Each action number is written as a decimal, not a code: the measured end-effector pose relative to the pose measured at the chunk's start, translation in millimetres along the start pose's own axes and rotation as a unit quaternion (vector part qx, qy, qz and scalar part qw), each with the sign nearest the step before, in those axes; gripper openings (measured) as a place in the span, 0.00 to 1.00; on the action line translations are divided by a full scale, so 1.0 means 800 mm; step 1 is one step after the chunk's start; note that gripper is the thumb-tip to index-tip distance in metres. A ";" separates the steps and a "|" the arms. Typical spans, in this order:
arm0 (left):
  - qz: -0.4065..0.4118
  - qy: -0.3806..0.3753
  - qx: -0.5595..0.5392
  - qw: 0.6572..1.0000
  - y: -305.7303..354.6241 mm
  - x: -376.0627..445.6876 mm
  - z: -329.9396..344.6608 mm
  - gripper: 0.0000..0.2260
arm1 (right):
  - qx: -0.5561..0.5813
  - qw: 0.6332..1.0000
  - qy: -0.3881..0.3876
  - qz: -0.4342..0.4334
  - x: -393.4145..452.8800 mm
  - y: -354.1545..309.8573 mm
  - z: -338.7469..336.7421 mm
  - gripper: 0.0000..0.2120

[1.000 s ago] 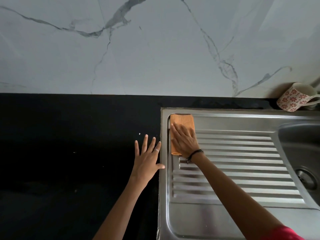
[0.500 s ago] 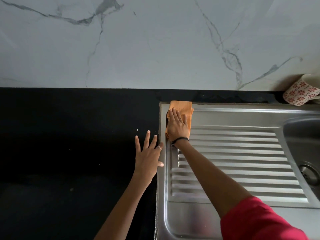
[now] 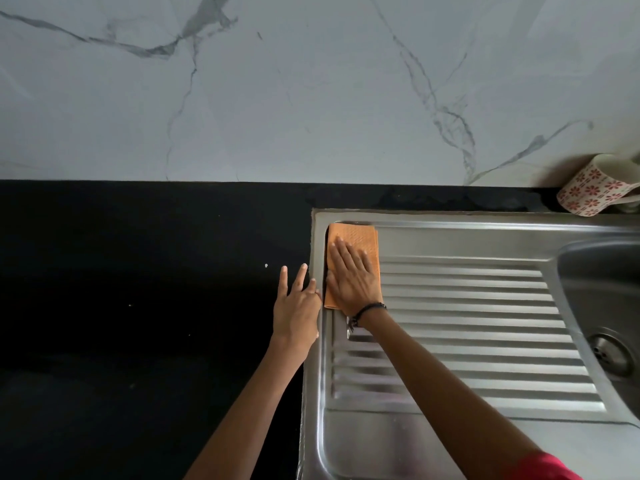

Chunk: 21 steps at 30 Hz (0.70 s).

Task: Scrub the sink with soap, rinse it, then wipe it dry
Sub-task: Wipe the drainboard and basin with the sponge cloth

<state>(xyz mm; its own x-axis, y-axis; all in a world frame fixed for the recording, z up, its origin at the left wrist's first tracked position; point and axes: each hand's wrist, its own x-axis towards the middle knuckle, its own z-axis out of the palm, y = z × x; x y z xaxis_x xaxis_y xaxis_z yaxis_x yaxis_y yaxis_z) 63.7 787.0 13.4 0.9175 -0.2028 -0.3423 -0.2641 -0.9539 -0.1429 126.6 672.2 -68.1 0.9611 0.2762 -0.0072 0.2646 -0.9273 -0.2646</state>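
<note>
Orange cloth [image 3: 353, 237]: soft, folded, likely sliding easily; right hand [image 3: 353, 278] pressing flat, fingers straight together, on sink [image 3: 450, 237] drainboard's far-left corner.

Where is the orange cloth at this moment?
In the head view, the orange cloth lies in the drainboard's far-left corner, under the right hand.

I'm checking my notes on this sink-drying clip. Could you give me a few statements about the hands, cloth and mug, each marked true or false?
1. The right hand presses flat on the folded orange cloth. True.
2. The cloth lies in the sink basin. False: it lies at the far left corner of the ribbed steel drainboard.
3. The left hand grips a sponge. False: it holds nothing, its fingers spread over the black countertop.
4. The red-flowered white mug stands behind the sink. True.
</note>
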 end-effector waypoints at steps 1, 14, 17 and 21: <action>-0.001 0.001 -0.001 1.000 0.002 0.000 0.000 0.23 | -0.006 1.000 -0.004 0.006 0.008 0.001 -0.001 0.38; -0.045 0.046 -0.170 0.983 0.033 -0.008 0.019 0.27 | -0.006 0.999 -0.038 0.017 0.044 0.015 -0.010 0.27; -0.035 0.069 -0.198 0.977 0.050 -0.009 0.018 0.31 | -0.009 0.999 -0.036 -0.008 0.041 0.036 -0.014 0.26; -0.036 0.080 -0.218 0.972 0.071 -0.005 0.017 0.35 | -0.009 0.999 -0.034 -0.010 0.031 0.075 -0.024 0.26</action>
<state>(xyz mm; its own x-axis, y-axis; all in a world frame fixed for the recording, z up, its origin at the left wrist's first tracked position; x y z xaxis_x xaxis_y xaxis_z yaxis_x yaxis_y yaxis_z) 41.2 736.7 -5.7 0.9727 -0.1306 -0.1921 -0.0785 -0.9632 0.2571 167.5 618.4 -65.5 0.9478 0.3115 -0.0675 0.2864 -0.9253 -0.2487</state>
